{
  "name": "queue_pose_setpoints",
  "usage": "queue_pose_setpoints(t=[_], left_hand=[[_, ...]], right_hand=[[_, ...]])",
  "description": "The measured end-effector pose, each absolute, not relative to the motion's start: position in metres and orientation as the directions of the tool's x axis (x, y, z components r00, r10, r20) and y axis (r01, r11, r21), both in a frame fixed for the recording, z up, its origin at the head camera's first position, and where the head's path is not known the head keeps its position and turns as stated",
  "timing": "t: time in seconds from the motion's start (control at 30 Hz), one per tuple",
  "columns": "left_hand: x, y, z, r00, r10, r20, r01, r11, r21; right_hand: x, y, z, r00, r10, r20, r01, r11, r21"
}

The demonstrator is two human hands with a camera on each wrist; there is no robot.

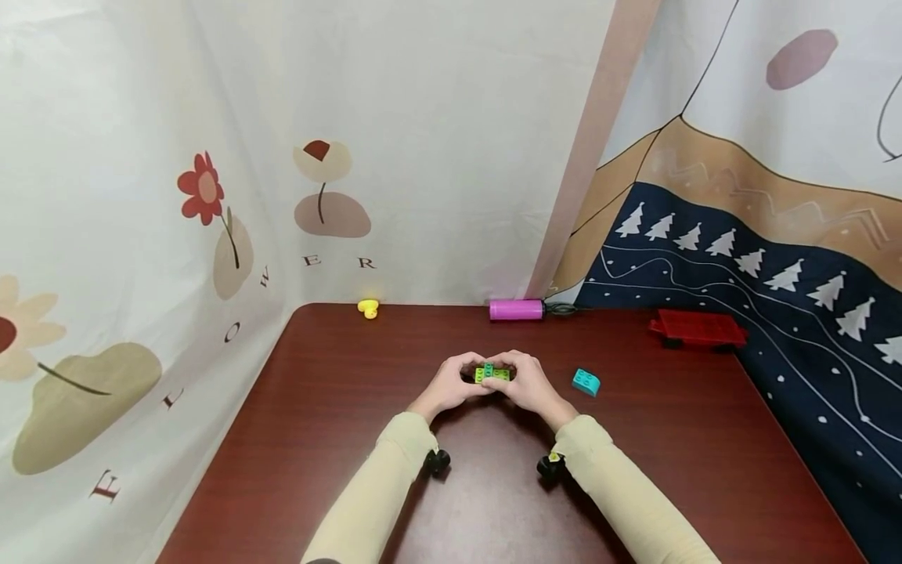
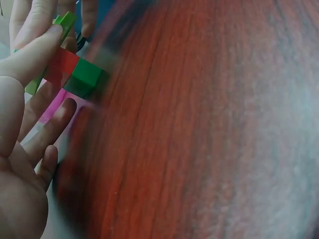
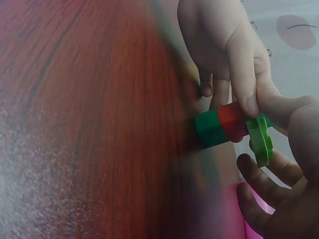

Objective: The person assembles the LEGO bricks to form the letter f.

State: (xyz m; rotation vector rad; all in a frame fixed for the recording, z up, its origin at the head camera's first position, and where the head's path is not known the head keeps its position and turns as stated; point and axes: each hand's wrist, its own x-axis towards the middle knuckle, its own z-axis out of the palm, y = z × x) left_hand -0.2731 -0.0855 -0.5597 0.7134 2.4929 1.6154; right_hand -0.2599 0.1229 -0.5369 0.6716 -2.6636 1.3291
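Both hands meet over the middle of the table around a small stack of toy building bricks (image 1: 492, 375). On top of the stack is a lime green studded plate (image 3: 259, 142) with a green brick (image 1: 488, 368) across it. Beneath the plate come a red brick (image 3: 232, 121) and a dark green brick (image 2: 85, 78). My left hand (image 1: 451, 385) pinches the stack from the left, its thumb along the plate. From the right, my right hand (image 1: 528, 382) pinches the plate's other end. The lower fingers of both hands are spread loosely. A turquoise brick (image 1: 586, 381) lies right of the right hand.
A yellow rubber duck (image 1: 369, 308) sits at the table's far edge, left of centre. Along that edge lies a purple cylinder (image 1: 517, 309) with a dark cord. A red wheeled toy wagon (image 1: 701, 327) stands at the back right corner. Printed curtains (image 1: 437, 157) hang behind the table (image 1: 338, 439).
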Motion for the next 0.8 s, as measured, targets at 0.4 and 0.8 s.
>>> queue_pose_setpoints(t=[0.4,0.8], left_hand=[[-0.269,-0.081,-0.567,-0.920,0.363,0.145,0.283,0.362,0.888],[-0.268,-0.084,-0.568,-0.928,0.357,0.107,0.236,0.340,0.910]], right_hand=[[-0.260,0.135,-0.529,-0.866,-0.422,0.268,-0.475,0.524,-0.707],[-0.263,0.198,-0.524,-0.903,-0.245,0.353,-0.428,0.589,-0.685]])
